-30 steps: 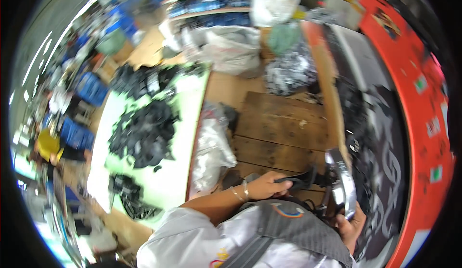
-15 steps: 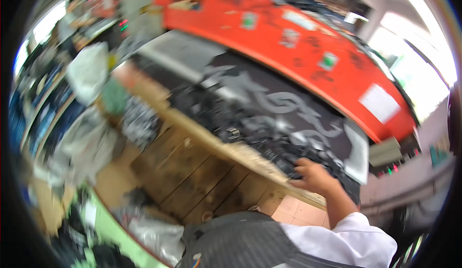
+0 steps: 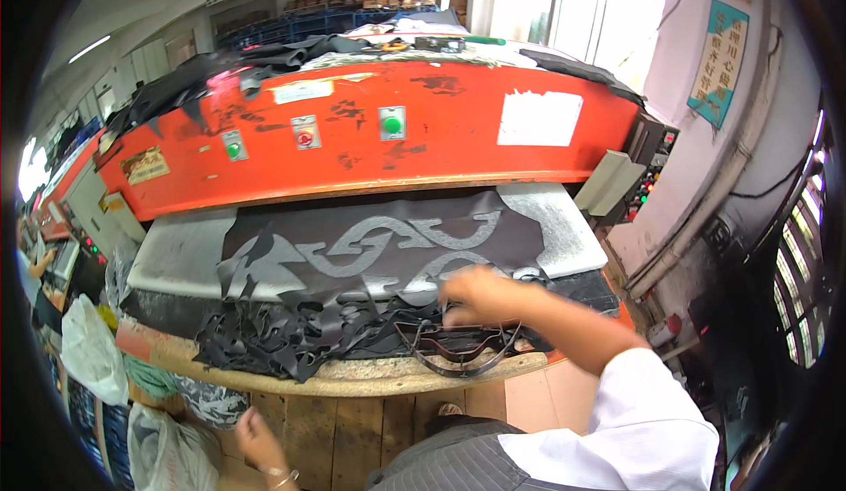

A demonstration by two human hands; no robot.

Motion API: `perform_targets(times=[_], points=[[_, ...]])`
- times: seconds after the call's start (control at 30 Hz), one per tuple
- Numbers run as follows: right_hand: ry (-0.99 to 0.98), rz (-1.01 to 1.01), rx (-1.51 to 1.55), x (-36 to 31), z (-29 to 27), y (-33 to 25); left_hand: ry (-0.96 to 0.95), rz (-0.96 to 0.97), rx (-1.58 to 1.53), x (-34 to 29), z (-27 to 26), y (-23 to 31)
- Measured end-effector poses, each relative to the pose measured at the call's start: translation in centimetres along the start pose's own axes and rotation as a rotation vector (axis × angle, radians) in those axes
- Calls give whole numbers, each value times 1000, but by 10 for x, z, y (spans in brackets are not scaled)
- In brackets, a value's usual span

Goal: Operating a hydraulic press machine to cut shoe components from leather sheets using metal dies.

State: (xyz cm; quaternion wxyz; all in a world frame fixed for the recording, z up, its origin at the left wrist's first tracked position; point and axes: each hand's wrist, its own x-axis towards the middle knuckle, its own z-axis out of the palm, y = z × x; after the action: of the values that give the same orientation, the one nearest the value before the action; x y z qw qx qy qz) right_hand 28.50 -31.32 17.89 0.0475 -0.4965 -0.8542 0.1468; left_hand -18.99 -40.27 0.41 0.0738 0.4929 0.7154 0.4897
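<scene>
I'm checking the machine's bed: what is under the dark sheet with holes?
A pale pad shows past both ends of the dark sheet, and grey through its holes. Whatever its solid parts cover cannot be seen.

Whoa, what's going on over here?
The person's right hand is at a curved frame, too blurry to tell if it grips it. The left hand is low, away from the frame. Beyond the frame, a dark sheet with holes cut in it lies on a pale pad, by a red machine. Dark scraps are heaped left of the frame.
</scene>
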Motion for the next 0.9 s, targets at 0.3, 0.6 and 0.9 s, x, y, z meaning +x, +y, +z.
perform_targets(times=[0.3, 0.6, 0.9], points=[[863, 55, -273, 185, -254, 170, -617, 488, -369, 38, 193, 235], [765, 396, -390, 271, -336, 259, -928, 501, -313, 43, 335, 296], [957, 26, 52, 122, -236, 241, -944, 738, -150, 18, 439, 326]])
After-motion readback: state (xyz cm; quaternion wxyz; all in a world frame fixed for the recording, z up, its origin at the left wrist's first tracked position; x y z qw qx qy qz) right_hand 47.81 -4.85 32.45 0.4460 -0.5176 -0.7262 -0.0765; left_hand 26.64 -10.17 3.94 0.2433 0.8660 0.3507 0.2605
